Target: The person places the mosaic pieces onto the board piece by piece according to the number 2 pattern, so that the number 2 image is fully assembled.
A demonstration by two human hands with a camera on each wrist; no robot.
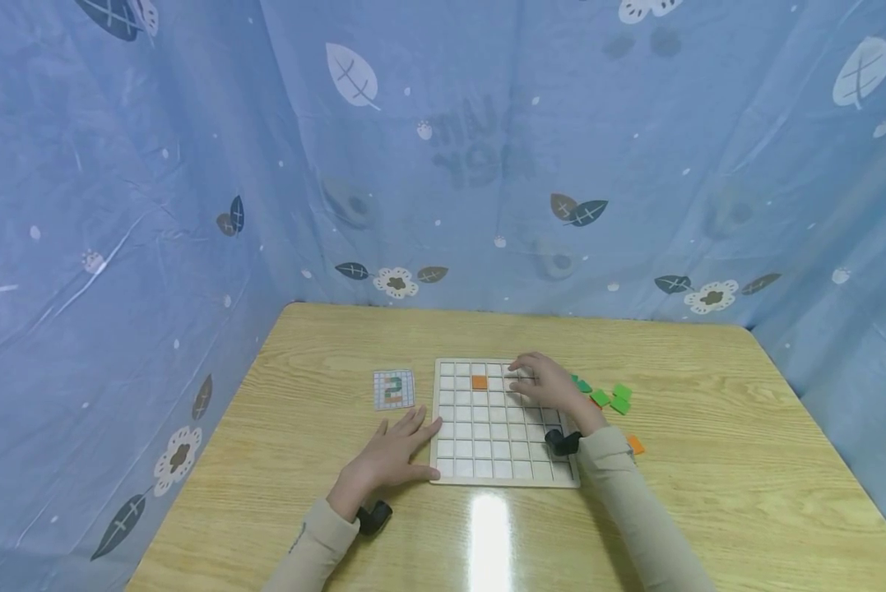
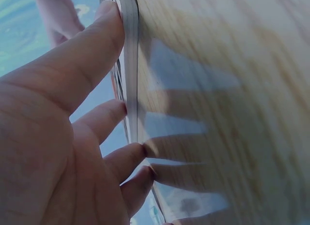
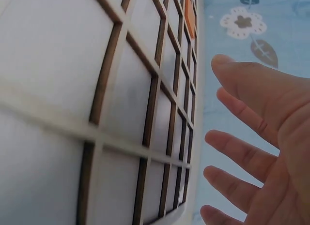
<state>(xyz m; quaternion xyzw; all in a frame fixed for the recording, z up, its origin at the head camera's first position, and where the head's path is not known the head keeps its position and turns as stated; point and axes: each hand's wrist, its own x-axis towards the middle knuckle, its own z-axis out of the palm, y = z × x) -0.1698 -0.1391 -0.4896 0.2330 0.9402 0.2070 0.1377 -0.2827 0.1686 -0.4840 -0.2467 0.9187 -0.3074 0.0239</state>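
Observation:
A white grid board (image 1: 463, 469) with thin raised dividers lies on the table, and one orange square tile (image 1: 480, 382) sits in a cell of its second row from the back. My left hand (image 1: 387, 457) spreads along the board's left edge; in the left wrist view its thumb (image 2: 99, 36) touches the rim. Over the board's back right part hovers my right hand (image 1: 551, 386), fingers loosely extended. The right wrist view shows nothing between its thumb (image 3: 242, 72) and fingers (image 3: 237, 150). Its palm and wrist hide part of the board's right side.
Left of the board lies a small card (image 1: 394, 389) with a coloured grid pattern. Several green tiles (image 1: 621, 398) are scattered right of the board, with an orange tile (image 1: 636, 445) nearer the right sleeve. A blue patterned curtain (image 1: 487, 164) stands around the wooden table (image 1: 739, 460).

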